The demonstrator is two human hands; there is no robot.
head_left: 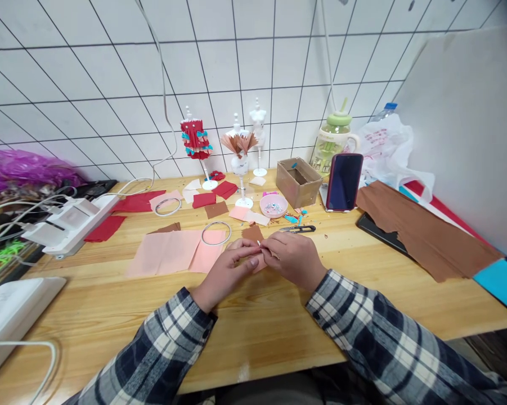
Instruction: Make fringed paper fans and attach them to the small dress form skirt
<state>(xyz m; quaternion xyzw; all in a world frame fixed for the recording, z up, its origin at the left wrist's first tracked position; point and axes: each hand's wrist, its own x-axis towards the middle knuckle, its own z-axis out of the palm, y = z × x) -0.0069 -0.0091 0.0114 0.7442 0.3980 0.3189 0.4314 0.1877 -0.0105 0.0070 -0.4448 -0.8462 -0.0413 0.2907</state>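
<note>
My left hand [235,263] and my right hand [294,254] meet at the middle of the table, both closed, with fingertips pinched together. Between them shows a small pink piece of crepe paper [259,262], mostly covered by my fingers. A brown crepe paper piece [251,232] with a jagged edge lies just beyond the fingertips; whether it is joined to the pink one I cannot tell. Small scissors [299,229] lie behind my right hand. To the left of my hands are a metal ring [216,224] and larger pink paper sheets [162,251].
White mini mannequins stand at the back, one dressed in red paper [196,140], one with brown pleats [238,143]. Nearby are a pink bowl [274,206], cardboard box [299,183], upright phone [344,183] and bottle [334,140]. Power strip [73,225] left; brown paper [426,230] right.
</note>
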